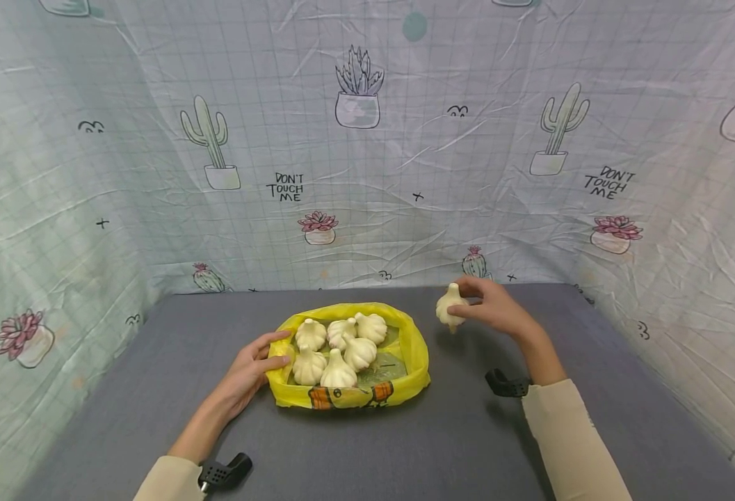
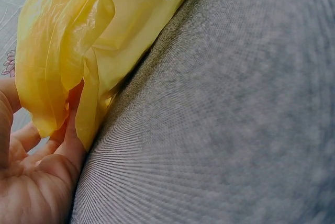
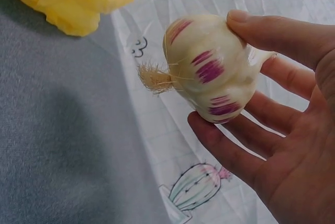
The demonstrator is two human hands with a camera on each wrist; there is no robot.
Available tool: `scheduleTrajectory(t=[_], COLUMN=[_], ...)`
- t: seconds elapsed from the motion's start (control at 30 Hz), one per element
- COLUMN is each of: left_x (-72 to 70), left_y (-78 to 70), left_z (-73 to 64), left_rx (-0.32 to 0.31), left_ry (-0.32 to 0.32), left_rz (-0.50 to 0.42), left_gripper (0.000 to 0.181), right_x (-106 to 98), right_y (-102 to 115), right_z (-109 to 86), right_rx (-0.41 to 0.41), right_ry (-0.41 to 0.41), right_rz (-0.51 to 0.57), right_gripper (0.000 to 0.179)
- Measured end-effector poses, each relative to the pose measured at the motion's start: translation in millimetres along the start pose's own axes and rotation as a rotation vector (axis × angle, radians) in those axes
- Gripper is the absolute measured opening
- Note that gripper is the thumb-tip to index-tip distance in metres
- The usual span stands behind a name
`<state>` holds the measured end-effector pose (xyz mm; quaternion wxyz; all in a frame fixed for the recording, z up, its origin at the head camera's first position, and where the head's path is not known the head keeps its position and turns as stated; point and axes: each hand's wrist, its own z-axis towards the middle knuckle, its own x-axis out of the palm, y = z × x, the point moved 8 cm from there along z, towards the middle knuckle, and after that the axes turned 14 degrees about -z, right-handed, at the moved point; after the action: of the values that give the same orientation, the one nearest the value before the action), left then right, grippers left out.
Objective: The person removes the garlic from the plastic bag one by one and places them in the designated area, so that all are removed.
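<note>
A yellow plastic bag (image 1: pixel 414 355) lies with its rim rolled open and several white garlic bulbs (image 1: pixel 359 353) inside. My left hand (image 1: pixel 246 372) holds the bag's left end by the rim. In the left wrist view, folds of the yellow bag (image 2: pixel 104 41) hide part of the fingers. To the right of the bag, my right hand (image 1: pixel 495 306) grips a single garlic bulb (image 1: pixel 450 306) above the table. Seen from the right wrist, that garlic bulb (image 3: pixel 209 72) has purple streaks and a tuft of dry roots, with the thumb and fingers on opposite sides.
The table has a grey cloth cover (image 1: pixel 367 459). Behind it and along both sides hangs a pale curtain (image 1: pixel 417 153) printed with potted cacti. A black wrist device (image 1: pixel 226 473) shows at the left wrist and another black device (image 1: pixel 506 384) at the right.
</note>
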<state>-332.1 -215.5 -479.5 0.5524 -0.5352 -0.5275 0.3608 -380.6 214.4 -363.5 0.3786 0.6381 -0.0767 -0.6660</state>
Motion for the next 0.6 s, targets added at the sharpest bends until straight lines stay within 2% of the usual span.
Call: scheduleTrajectory(t=[0.27, 0.6], left_x=[0.0, -0.6], left_y=[0.0, 0.3], left_z=[-0.3, -0.3], left_rx=[-0.005, -0.012], left_ry=[-0.006, -0.008], left_rz=[0.005, 0.006], left_gripper=[0.065, 0.065], right_x=[0.2, 4.9], right_y=[-16.5, -32.3], right_z=[-1.4, -1.1], right_rx=[0.064, 0.101], right_ry=[-0.017, -0.042], right_rz=[0.019, -0.005], right_gripper=[0.049, 0.049])
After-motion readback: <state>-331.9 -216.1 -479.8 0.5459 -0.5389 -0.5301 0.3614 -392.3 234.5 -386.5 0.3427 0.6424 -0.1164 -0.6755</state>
